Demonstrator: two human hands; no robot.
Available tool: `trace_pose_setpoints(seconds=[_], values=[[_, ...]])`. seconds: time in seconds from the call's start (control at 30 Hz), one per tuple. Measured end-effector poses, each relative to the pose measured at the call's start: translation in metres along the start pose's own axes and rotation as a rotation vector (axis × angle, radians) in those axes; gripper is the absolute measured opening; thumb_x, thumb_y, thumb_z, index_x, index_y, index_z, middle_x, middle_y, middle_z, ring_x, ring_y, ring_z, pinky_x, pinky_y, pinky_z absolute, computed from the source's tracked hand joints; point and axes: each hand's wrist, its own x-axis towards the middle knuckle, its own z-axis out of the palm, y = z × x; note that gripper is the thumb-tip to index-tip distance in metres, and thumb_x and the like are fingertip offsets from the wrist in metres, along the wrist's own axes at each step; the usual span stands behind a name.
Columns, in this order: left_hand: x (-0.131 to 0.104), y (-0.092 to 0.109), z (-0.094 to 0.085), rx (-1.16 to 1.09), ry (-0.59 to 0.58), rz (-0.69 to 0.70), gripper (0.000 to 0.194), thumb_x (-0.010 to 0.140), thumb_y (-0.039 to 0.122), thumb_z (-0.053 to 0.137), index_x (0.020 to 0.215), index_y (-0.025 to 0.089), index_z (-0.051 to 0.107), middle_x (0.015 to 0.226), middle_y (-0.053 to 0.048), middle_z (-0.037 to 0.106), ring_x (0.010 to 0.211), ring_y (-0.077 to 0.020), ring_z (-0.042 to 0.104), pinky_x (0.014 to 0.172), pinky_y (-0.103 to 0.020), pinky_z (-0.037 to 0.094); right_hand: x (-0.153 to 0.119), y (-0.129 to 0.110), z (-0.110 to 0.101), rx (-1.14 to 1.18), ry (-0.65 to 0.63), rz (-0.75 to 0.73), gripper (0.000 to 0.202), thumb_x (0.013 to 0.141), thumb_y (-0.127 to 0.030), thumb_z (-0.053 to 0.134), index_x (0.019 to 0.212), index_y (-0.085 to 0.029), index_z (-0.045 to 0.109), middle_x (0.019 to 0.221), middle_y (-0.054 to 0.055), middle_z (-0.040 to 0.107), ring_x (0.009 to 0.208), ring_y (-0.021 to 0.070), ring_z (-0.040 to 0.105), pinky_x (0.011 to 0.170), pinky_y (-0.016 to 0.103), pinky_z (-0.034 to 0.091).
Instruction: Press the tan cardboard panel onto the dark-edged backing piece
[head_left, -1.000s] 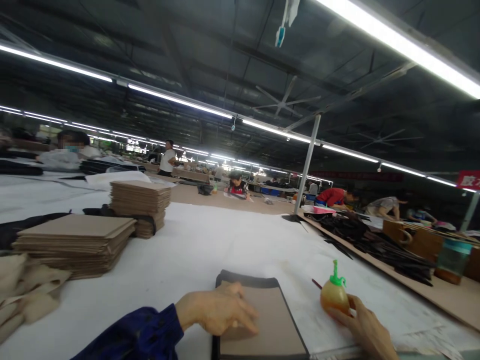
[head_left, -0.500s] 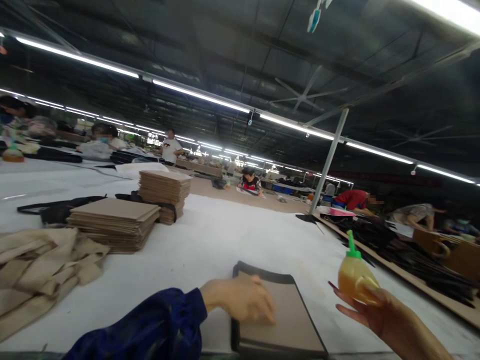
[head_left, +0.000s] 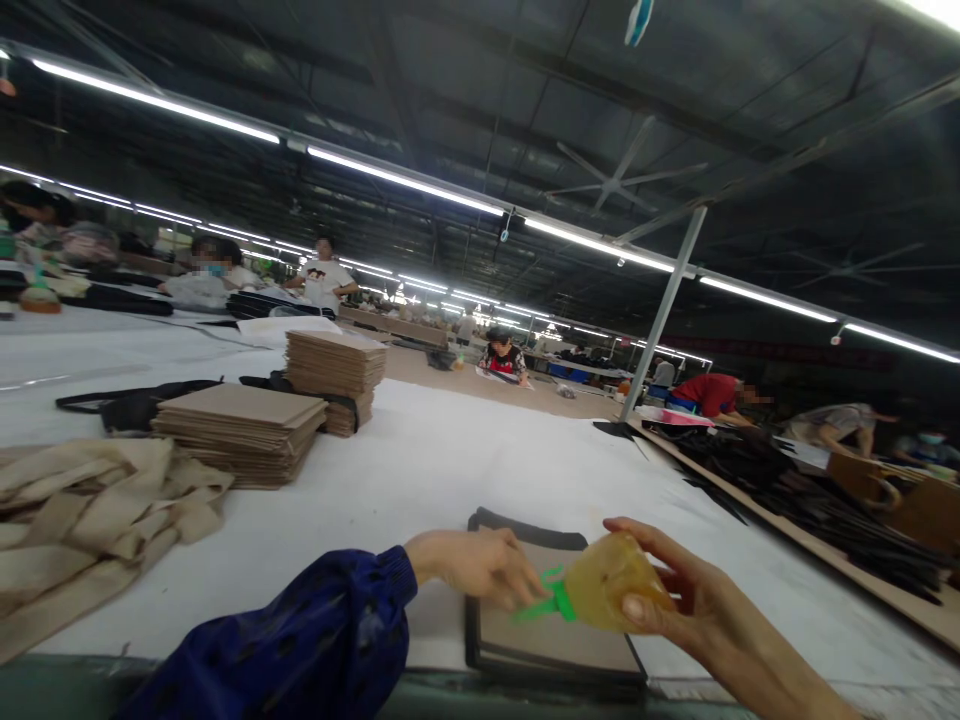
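Observation:
My right hand [head_left: 667,590] grips a soft squeeze bottle [head_left: 611,580] of amber liquid. The bottle is tipped on its side, its green nozzle pointing left over a brown board [head_left: 555,635]. Black material [head_left: 517,525] borders that board, which lies at the front of the white-covered table. At the board's left side is my left hand [head_left: 484,570], its blue sleeve reaching in from the lower left. Its fingers are smeared by motion close to the nozzle tip, so whether they hold anything cannot be made out.
Two stacks of brown boards, a low one [head_left: 240,430] and a taller one [head_left: 335,380], stand at left with black straps. Beige cloth [head_left: 112,530] lies nearer. Black pieces [head_left: 810,500] cover a table at right, beyond a metal post [head_left: 664,315]. Several people work further off.
My right hand has moved left with the bottle, tilting it from upright to sideways over the board. My left hand stays over the board's left part, shifted slightly.

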Motion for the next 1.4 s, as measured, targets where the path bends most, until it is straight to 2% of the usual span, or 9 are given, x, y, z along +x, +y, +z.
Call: trace_pose_setpoints(seconds=[0.13, 0.3, 0.47, 0.63, 0.73, 0.93, 1.07, 1.23, 1.4], values=[[0.002, -0.001, 0.001, 0.053, -0.001, -0.046, 0.01, 0.08, 0.018, 0.061, 0.078, 0.014, 0.069, 0.096, -0.006, 0.072, 0.097, -0.0189, 0.058, 0.101, -0.036, 0.033, 0.01, -0.01, 0.012, -0.28, 0.078, -0.168, 0.053, 0.069, -0.044, 0.069, 0.117, -0.023, 0.058, 0.103, 0.005, 0.065, 0.092, 0.0241, 0.06, 0.08, 0.035, 0.047], [0.001, -0.001, 0.005, 0.072, 0.058, -0.144, 0.02, 0.076, 0.024, 0.064, 0.093, 0.015, 0.066, 0.09, -0.005, 0.069, 0.104, -0.025, 0.052, 0.094, -0.04, 0.041, 0.013, -0.019, 0.025, -0.305, 0.057, -0.276, 0.042, 0.072, -0.036, 0.071, 0.111, -0.023, 0.061, 0.095, 0.001, 0.065, 0.084, 0.0182, 0.06, 0.072, 0.027, 0.045], [0.001, -0.003, 0.007, 0.073, 0.062, -0.144, 0.016, 0.07, 0.011, 0.06, 0.084, 0.017, 0.065, 0.1, -0.003, 0.068, 0.102, -0.0221, 0.052, 0.097, -0.039, 0.04, 0.011, -0.022, 0.033, -0.356, 0.048, -0.358, 0.038, 0.073, -0.033, 0.072, 0.109, -0.023, 0.063, 0.085, -0.001, 0.062, 0.072, 0.0143, 0.055, 0.063, 0.024, 0.043], [0.001, -0.003, 0.006, 0.072, 0.063, -0.121, 0.022, 0.062, -0.001, 0.058, 0.077, 0.015, 0.062, 0.092, -0.001, 0.067, 0.103, -0.021, 0.051, 0.099, -0.037, 0.038, 0.009, -0.029, 0.037, -0.393, -0.013, -0.399, 0.033, 0.073, -0.021, 0.07, 0.105, -0.026, 0.063, 0.085, -0.002, 0.06, 0.075, 0.0133, 0.056, 0.062, 0.022, 0.042], [0.002, 0.002, 0.004, 0.079, 0.05, -0.108, 0.025, 0.061, -0.005, 0.056, 0.076, 0.014, 0.061, 0.09, -0.001, 0.066, 0.1, -0.0194, 0.052, 0.101, -0.037, 0.036, 0.008, -0.034, 0.038, -0.393, -0.061, -0.399, 0.026, 0.075, -0.023, 0.067, 0.101, -0.025, 0.064, 0.087, 0.0, 0.061, 0.077, 0.0144, 0.059, 0.064, 0.022, 0.043], [0.003, 0.012, 0.002, 0.076, 0.047, -0.105, 0.019, 0.065, -0.003, 0.057, 0.068, 0.015, 0.057, 0.083, 0.002, 0.064, 0.096, -0.0167, 0.054, 0.101, -0.036, 0.034, 0.009, -0.036, 0.035, -0.374, -0.031, -0.38, 0.024, 0.073, -0.018, 0.064, 0.096, -0.024, 0.064, 0.086, 0.0, 0.061, 0.075, 0.0147, 0.059, 0.062, 0.023, 0.042], [0.002, 0.014, 0.0, 0.079, 0.058, -0.119, 0.015, 0.067, 0.001, 0.059, 0.068, 0.016, 0.056, 0.085, 0.001, 0.063, 0.098, -0.018, 0.051, 0.099, -0.038, 0.036, 0.009, -0.039, 0.034, -0.417, -0.031, -0.397, 0.02, 0.076, -0.028, 0.064, 0.095, -0.023, 0.063, 0.085, 0.001, 0.062, 0.074, 0.0153, 0.058, 0.062, 0.024, 0.04], [0.002, 0.011, 0.001, 0.087, 0.044, -0.115, 0.021, 0.062, -0.004, 0.056, 0.062, 0.016, 0.051, 0.074, 0.002, 0.057, 0.091, -0.0177, 0.048, 0.095, -0.037, 0.038, 0.008, -0.04, 0.036, -0.399, -0.012, -0.381, 0.026, 0.072, -0.017, 0.064, 0.097, -0.023, 0.063, 0.088, -0.001, 0.061, 0.075, 0.0132, 0.057, 0.064, 0.023, 0.039], [0.002, 0.004, 0.003, 0.07, 0.049, -0.112, 0.016, 0.066, 0.003, 0.058, 0.073, 0.017, 0.06, 0.091, 0.001, 0.064, 0.099, -0.0192, 0.049, 0.098, -0.036, 0.037, 0.009, -0.035, 0.031, -0.414, 0.001, -0.412, 0.021, 0.073, -0.022, 0.062, 0.094, -0.022, 0.063, 0.084, 0.0, 0.061, 0.072, 0.0145, 0.057, 0.061, 0.024, 0.039]])
